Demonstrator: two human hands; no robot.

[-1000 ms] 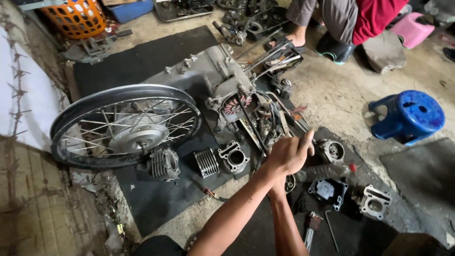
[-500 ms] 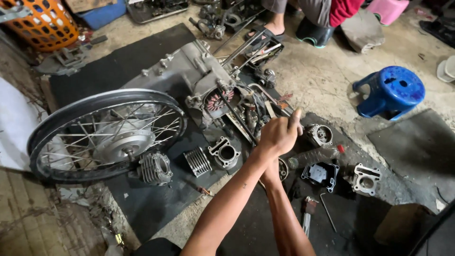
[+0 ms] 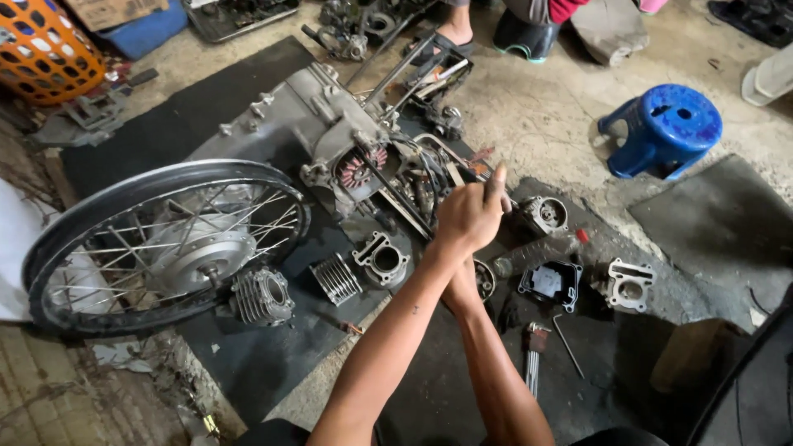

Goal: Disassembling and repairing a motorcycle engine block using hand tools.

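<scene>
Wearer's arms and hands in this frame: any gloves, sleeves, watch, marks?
Both forearms bare to the frame's bottom edge, no sleeves showing. Left hand ungloved, no watch, ring or band visible. Right hand mostly hidden behind the left; no glove seen. Small dark spot on the left forearm.

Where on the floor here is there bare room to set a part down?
Free: concrete between the engine and the blue stool; the mat below the stool. Crowded: around the left hand, among loose engine parts.

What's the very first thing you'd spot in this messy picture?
The big spoked wheel on the left, joined to a grey engine casing lying on a black mat. In the middle, the left hand reaches into the engine's wiring, hiding most of the right hand. A bright blue stool stands at the right.
</scene>
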